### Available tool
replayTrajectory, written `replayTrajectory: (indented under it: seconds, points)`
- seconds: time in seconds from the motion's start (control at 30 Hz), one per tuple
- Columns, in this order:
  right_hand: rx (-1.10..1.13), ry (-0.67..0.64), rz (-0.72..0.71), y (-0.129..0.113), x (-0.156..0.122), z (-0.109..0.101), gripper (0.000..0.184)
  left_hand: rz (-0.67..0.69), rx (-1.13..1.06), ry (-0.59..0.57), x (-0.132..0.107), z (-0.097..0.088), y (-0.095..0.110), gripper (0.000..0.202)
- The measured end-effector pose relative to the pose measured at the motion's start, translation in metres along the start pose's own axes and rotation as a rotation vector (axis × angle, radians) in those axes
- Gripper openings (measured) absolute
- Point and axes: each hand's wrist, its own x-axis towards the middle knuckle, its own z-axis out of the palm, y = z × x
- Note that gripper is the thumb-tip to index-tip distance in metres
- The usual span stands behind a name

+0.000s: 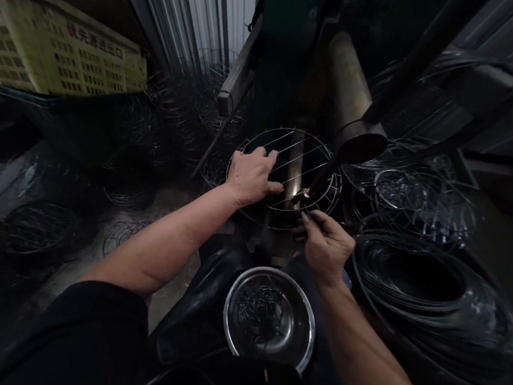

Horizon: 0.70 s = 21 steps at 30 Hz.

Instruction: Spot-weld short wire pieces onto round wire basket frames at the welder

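Observation:
A round wire rack (307,150) with parallel cross wires lies in front of me, around a brass-coloured bar (295,170). My left hand (255,174) is closed on the rack's left side, fingers curled over the wires. At the near rim, my right hand (328,243) pinches with thumb and forefinger; what lies between them is too small and dark to make out. Just beyond those fingertips, a small bright glow shows at a dark electrode tip (307,193). Below the hands, a steel bowl (301,333) holds short wire pieces (261,306).
A thick upper cylinder (350,80) hangs over the rack's right side. Coiled wire (415,286) lies at right, below more wire rings (413,195). A yellow crate (74,49) stands upper left. Further wire racks (37,226) lie on the left. A wooden bar (241,79) juts out behind.

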Motion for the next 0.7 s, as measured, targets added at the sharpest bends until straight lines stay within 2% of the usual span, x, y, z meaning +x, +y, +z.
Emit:
replayTrajectory:
  seconds: [0.23, 0.7]
  points:
    - [0.017, -0.003, -0.056, 0.002, 0.009, 0.002, 0.025, -0.006, -0.022, -0.031, 0.012, 0.002, -0.004, 0.064]
    - [0.018, -0.043, 0.055, -0.017, 0.025, 0.003, 0.024, -0.018, -0.023, -0.114, 0.030, 0.000, -0.006, 0.057]
